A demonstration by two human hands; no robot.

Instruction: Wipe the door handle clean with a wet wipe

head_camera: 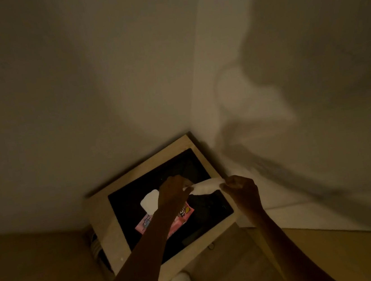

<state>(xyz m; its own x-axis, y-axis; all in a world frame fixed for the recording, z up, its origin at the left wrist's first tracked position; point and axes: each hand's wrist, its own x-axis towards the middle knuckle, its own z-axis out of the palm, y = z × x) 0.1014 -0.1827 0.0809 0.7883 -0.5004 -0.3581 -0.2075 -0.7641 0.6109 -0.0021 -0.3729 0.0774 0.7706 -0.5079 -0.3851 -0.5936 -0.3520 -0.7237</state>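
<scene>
Here, both hands' fingers pinch a wet wipe (206, 186) taut above the bench (106, 224) (door handle unseen); unfolding comes first.

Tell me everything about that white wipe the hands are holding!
The thin white wet wipe looks soft, damp and crumpled. It is stretched sideways in the air between the left hand and the right hand, each pinching one end. It hangs above the black-topped wooden table, touching nothing else.
</scene>
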